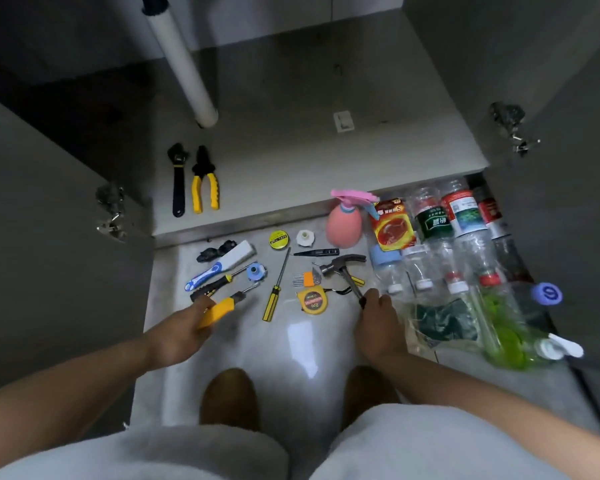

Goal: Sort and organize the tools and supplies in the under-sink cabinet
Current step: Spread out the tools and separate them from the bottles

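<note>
Running away from the right hand [378, 318] toward the cabinet floor [291, 161], the hammer [343, 266] is gripped at its handle end (head near the pink spray bottle [343, 225]); a yellow-handled screwdriver [222, 308] is held in the left hand [181, 336], nearer the pliers [205, 181].

Most of the cabinet floor [291, 140] is open, only the white pipe [181, 60], wrench [177, 178] and pliers [204, 180] crowd its left side.

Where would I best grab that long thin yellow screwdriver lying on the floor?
Likely the yellow handle of the screwdriver, its thick end nearest you, pinched from above across its width. It lies flat with bare floor either side; the thin shaft offers little grip.
</note>
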A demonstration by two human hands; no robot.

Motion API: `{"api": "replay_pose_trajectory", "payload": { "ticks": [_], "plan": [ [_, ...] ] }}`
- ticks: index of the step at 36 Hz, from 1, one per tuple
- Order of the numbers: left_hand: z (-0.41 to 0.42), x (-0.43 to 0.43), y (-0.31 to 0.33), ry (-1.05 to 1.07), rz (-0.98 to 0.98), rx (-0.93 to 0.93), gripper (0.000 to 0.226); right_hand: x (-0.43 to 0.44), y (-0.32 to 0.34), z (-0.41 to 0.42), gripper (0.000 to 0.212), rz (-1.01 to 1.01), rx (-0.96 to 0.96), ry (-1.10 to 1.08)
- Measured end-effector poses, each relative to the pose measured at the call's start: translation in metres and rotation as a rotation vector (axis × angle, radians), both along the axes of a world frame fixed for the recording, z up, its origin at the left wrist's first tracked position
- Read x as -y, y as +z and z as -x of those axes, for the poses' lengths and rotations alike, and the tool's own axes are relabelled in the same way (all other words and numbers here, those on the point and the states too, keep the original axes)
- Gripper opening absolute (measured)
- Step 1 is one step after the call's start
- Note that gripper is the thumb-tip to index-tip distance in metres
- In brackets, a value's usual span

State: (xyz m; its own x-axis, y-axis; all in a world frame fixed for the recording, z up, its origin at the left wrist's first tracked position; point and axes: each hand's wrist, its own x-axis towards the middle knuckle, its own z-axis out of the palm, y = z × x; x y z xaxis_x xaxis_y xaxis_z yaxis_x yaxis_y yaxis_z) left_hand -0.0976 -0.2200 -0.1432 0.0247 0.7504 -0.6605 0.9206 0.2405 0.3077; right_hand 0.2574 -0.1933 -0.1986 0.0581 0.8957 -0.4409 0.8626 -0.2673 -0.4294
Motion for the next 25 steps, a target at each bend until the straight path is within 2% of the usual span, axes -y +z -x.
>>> {"api": "replay_pose_trajectory", "payload": {
  "ticks": [5,10,12,16,21,25],
  "plan": [
    [-0.015,0.000,-0.018,-0.037,0.013,0.039,0.031,-0.011,-0.011,0.009,0.045,0.098,-0.052,-0.134],
    [-0.026,-0.003,-0.036,-0.048,-0.034,0.064,0.026,-0.016,-0.017,0.014,0.049,0.041,-0.060,-0.114],
    [-0.026,-0.002,-0.043,-0.088,-0.069,0.015,0.025,-0.018,-0.020,0.011,0.049,0.007,-0.010,-0.052],
    [-0.025,0.001,-0.059,-0.126,-0.136,-0.087,0.030,-0.018,-0.026,-0.001,0.046,-0.112,0.220,0.194],
    [-0.027,0.008,-0.076,-0.081,-0.143,-0.116,0.050,-0.020,-0.029,-0.011,0.062,-0.038,0.308,0.401],
    [-0.032,0.010,-0.080,0.001,-0.137,-0.055,0.061,-0.025,-0.024,-0.007,0.055,-0.025,0.353,0.450]
  ]
}}
